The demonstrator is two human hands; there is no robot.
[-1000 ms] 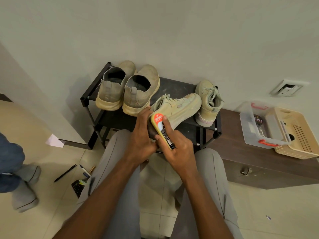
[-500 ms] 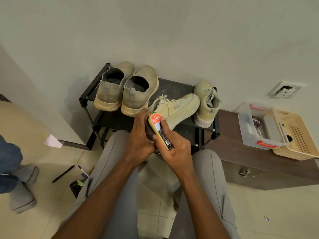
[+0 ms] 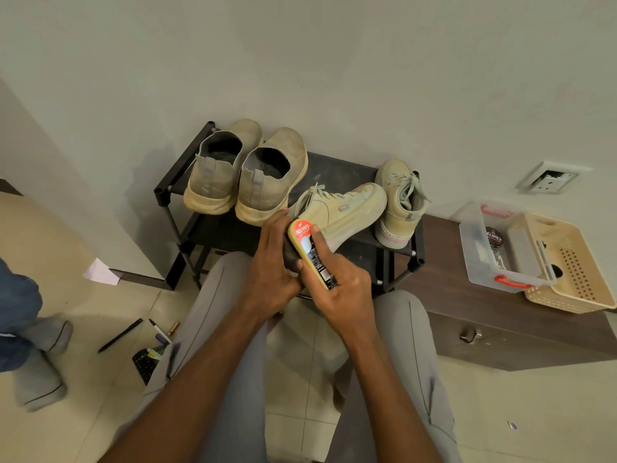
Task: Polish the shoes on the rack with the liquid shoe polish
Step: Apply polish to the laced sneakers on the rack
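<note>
A yellow liquid polish bottle (image 3: 312, 253) with a red label is held over my lap, just in front of the black shoe rack (image 3: 337, 170). My right hand (image 3: 344, 292) grips its body, with the forefinger lying along the label. My left hand (image 3: 270, 269) wraps round the bottle's dark end (image 3: 291, 259), which is mostly hidden. On the rack, a pale sneaker (image 3: 347, 212) lies on its side right behind the bottle. Its mate (image 3: 400, 202) stands at the right end. Two grey slip-on shoes (image 3: 217, 168) (image 3: 272, 177) stand at the left with their heels toward me.
A dark wooden cabinet (image 3: 467, 302) right of the rack carries a clear plastic box (image 3: 474, 255) with red clips and a beige basket (image 3: 577, 275). Pens (image 3: 120, 334) lie on the tiled floor at left. Another person's foot (image 3: 40, 365) is at the far left.
Both hands stay on the bottle almost in the same place. The view has shifted slightly.
</note>
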